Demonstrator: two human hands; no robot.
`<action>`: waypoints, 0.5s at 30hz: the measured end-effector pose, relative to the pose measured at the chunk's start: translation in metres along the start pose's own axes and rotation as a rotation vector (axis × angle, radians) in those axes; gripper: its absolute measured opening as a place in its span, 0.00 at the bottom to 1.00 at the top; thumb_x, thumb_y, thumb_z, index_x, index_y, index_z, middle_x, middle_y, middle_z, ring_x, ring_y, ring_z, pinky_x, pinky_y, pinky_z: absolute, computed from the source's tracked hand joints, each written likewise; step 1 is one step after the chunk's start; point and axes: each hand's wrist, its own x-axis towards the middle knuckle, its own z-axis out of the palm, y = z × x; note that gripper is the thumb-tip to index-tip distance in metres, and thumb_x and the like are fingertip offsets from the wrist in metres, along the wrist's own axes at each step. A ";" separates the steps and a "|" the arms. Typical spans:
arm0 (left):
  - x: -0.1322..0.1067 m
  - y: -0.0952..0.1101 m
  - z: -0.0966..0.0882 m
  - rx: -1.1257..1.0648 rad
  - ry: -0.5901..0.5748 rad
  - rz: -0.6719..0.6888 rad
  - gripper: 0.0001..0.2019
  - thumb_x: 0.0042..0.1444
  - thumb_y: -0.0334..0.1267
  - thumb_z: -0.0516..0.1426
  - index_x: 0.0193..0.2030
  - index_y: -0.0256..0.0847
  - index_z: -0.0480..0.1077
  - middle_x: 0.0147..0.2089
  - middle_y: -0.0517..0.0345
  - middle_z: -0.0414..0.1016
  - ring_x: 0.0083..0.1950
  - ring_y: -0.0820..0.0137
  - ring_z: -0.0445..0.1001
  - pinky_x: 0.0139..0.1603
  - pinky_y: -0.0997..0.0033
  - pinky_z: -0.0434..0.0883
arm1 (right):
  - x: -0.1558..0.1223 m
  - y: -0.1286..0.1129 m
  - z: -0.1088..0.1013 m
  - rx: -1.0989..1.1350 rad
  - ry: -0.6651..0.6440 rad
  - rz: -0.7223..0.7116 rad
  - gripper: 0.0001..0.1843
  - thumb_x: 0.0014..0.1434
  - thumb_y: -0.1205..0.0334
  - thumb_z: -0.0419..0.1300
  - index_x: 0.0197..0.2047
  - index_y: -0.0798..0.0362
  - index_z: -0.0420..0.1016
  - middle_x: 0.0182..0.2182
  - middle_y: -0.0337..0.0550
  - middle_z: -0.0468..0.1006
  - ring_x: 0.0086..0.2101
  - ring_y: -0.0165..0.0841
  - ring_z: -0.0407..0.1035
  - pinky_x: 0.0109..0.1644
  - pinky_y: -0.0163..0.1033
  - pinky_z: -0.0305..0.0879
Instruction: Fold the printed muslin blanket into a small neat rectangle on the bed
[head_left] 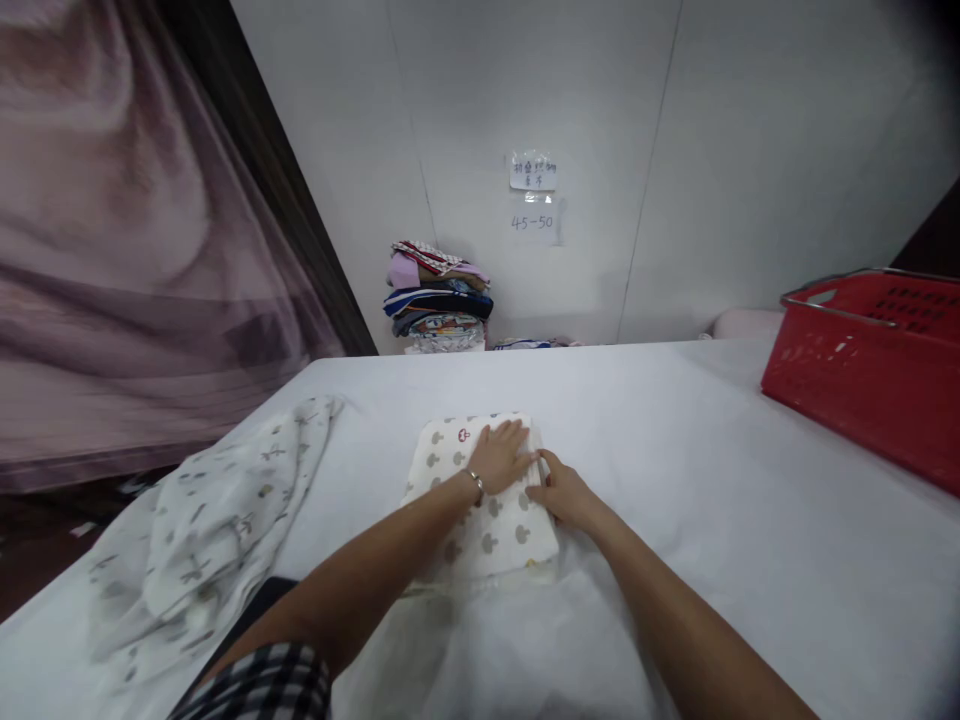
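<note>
A white cloth with grey mushroom prints (491, 543) lies folded into a thick rectangle on the white-covered table, in front of me. A few of its prints are red or yellow. My left hand (501, 456), with a bracelet at the wrist, rests flat on top of it with fingers stretched out. At the cloth's right edge, my right hand (568, 494) grips the side, thumb on top; its other fingers are partly hidden. What looks like a clear plastic bag (517, 640) spreads from under the cloth toward me.
A loose white printed cloth (202, 520) is heaped on the left of the table (697, 460). A red basket (870, 375) stands at the right. Behind the table's far edge rises a stack of folded fabrics (439, 300) by the wall. A pink curtain (135, 230) hangs at left.
</note>
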 end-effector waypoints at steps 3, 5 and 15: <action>-0.013 0.001 0.017 0.046 -0.077 0.013 0.30 0.59 0.56 0.36 0.65 0.45 0.46 0.68 0.56 0.42 0.68 0.63 0.38 0.65 0.49 0.36 | 0.000 0.001 0.002 -0.025 0.029 0.012 0.37 0.51 0.60 0.56 0.63 0.50 0.46 0.28 0.37 0.73 0.19 0.27 0.63 0.24 0.31 0.56; -0.012 0.002 0.020 0.050 -0.104 -0.006 0.31 0.58 0.57 0.34 0.66 0.45 0.44 0.68 0.58 0.40 0.68 0.63 0.36 0.65 0.49 0.34 | -0.003 0.000 0.004 -0.077 0.071 0.002 0.35 0.52 0.60 0.55 0.62 0.52 0.48 0.28 0.38 0.73 0.22 0.28 0.64 0.26 0.32 0.57; -0.018 0.018 -0.008 -0.017 -0.193 -0.065 0.33 0.56 0.59 0.35 0.65 0.44 0.45 0.69 0.56 0.39 0.68 0.63 0.36 0.65 0.49 0.36 | -0.066 -0.016 0.017 -0.601 0.092 -0.023 0.36 0.58 0.52 0.48 0.65 0.57 0.41 0.38 0.53 0.75 0.38 0.42 0.69 0.36 0.39 0.57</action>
